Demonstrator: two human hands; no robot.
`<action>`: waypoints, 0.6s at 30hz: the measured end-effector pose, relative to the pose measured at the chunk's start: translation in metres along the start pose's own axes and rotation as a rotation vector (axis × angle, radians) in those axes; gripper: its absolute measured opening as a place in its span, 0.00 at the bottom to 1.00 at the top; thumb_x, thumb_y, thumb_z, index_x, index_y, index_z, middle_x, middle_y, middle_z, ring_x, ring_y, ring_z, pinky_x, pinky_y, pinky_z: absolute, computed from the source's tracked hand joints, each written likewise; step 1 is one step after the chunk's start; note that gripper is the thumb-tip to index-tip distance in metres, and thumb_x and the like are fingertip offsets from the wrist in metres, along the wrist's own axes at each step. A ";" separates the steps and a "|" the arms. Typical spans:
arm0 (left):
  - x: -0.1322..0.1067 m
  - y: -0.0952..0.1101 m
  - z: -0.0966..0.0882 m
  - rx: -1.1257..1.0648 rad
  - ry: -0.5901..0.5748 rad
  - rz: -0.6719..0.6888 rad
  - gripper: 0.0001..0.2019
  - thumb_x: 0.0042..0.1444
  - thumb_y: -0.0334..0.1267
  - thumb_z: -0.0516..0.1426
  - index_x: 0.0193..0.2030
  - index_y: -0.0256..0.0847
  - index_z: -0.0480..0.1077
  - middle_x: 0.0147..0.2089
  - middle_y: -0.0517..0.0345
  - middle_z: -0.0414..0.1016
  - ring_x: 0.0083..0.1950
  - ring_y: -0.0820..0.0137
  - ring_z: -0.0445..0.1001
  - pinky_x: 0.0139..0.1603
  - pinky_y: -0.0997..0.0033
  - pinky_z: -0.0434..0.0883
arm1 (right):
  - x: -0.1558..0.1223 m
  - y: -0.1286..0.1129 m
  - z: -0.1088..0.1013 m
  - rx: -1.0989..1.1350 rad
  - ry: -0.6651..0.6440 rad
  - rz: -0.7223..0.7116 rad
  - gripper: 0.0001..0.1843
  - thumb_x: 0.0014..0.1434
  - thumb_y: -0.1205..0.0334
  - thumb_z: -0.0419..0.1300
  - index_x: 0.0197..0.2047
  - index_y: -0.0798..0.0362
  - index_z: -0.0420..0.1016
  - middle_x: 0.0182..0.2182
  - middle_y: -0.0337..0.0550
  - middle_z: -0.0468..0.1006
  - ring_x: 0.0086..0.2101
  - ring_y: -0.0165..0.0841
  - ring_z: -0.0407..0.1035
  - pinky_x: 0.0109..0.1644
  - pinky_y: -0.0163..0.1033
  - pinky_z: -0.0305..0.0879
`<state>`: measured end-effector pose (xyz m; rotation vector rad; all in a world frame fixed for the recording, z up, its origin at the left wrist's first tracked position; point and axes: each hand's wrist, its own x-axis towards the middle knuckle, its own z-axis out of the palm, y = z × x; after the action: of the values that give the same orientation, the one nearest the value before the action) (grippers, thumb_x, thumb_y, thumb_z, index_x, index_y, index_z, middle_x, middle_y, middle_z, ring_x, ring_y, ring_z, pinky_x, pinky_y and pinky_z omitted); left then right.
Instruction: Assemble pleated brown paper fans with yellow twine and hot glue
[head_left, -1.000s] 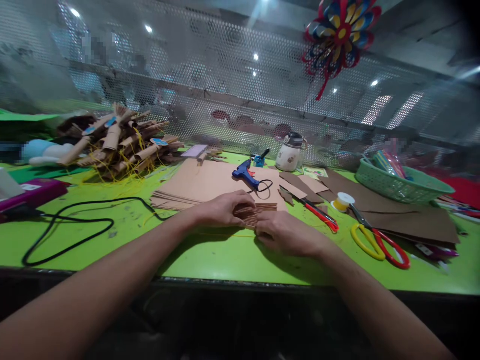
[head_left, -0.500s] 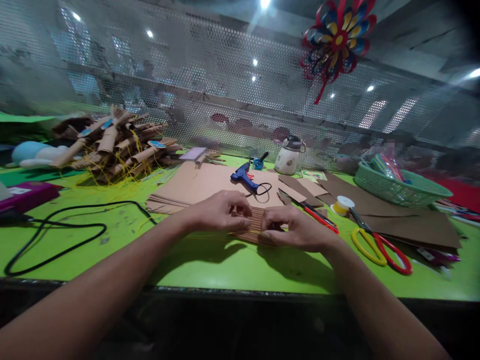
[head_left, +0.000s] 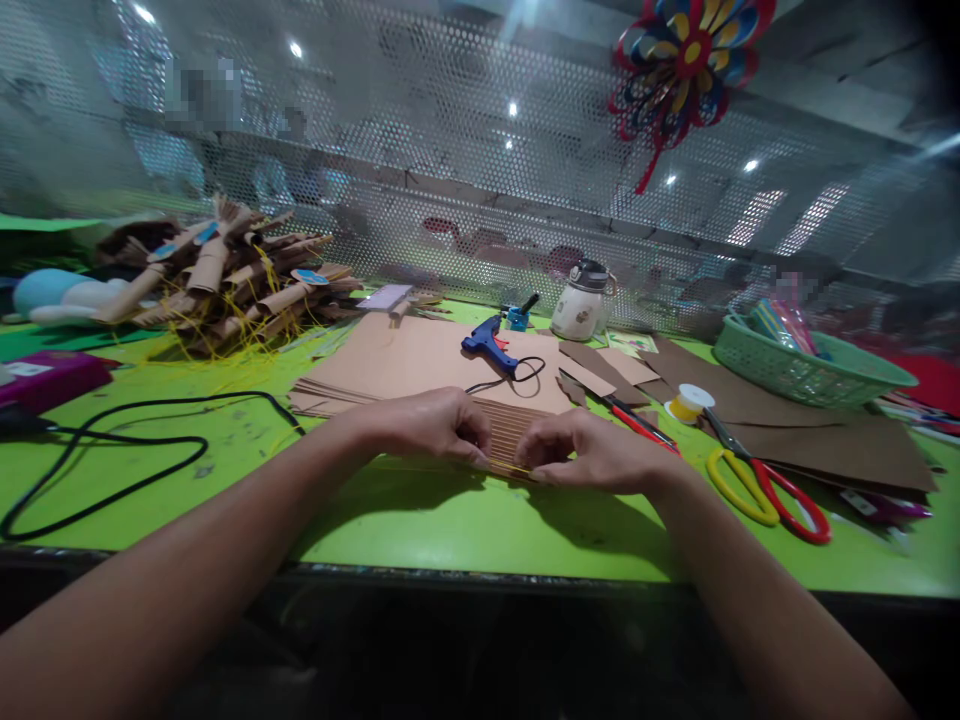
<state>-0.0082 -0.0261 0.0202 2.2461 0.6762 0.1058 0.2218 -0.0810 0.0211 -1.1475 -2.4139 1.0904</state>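
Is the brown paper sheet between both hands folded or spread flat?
Folded: narrow parallel pleats line the brown paper sheet between left hand and right hand.

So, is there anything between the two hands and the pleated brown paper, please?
Nothing visible: the left hand and right hand are both at the pleated brown paper. The blue glue gun lies beyond it.

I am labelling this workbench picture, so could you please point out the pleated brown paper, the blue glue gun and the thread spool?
Pleated brown paper (head_left: 508, 430): head view, on its exposed folds.
Blue glue gun (head_left: 489, 345): head view, on its body.
Thread spool (head_left: 685, 405): head view, on its wound yellow thread.
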 end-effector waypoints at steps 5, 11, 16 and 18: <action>-0.001 -0.003 -0.004 -0.065 -0.003 -0.071 0.05 0.49 0.37 0.59 0.29 0.37 0.71 0.23 0.64 0.68 0.25 0.77 0.64 0.26 0.79 0.59 | -0.004 0.003 -0.009 -0.142 -0.013 0.029 0.06 0.52 0.62 0.62 0.29 0.57 0.74 0.24 0.37 0.72 0.25 0.25 0.63 0.28 0.30 0.58; -0.001 -0.004 -0.004 0.015 0.001 -0.087 0.03 0.47 0.34 0.58 0.26 0.38 0.69 0.22 0.65 0.66 0.24 0.77 0.63 0.25 0.79 0.58 | -0.004 0.004 -0.011 -0.215 -0.023 0.005 0.07 0.54 0.63 0.61 0.27 0.56 0.74 0.22 0.36 0.71 0.23 0.25 0.61 0.26 0.30 0.56; -0.003 -0.009 -0.007 0.042 -0.030 -0.140 0.03 0.47 0.33 0.57 0.25 0.39 0.69 0.22 0.64 0.67 0.24 0.76 0.63 0.26 0.77 0.60 | -0.002 0.002 -0.008 -0.252 -0.031 0.030 0.04 0.52 0.67 0.61 0.27 0.56 0.73 0.22 0.35 0.71 0.23 0.24 0.61 0.25 0.30 0.55; -0.004 -0.011 -0.008 0.059 -0.030 -0.162 0.03 0.47 0.34 0.57 0.26 0.39 0.69 0.22 0.63 0.68 0.24 0.75 0.64 0.26 0.77 0.60 | -0.002 0.002 -0.008 -0.264 -0.043 0.041 0.03 0.52 0.67 0.61 0.27 0.56 0.73 0.22 0.35 0.71 0.22 0.24 0.61 0.25 0.29 0.55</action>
<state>-0.0186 -0.0159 0.0185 2.2339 0.8521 -0.0286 0.2277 -0.0775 0.0251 -1.2697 -2.6387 0.8319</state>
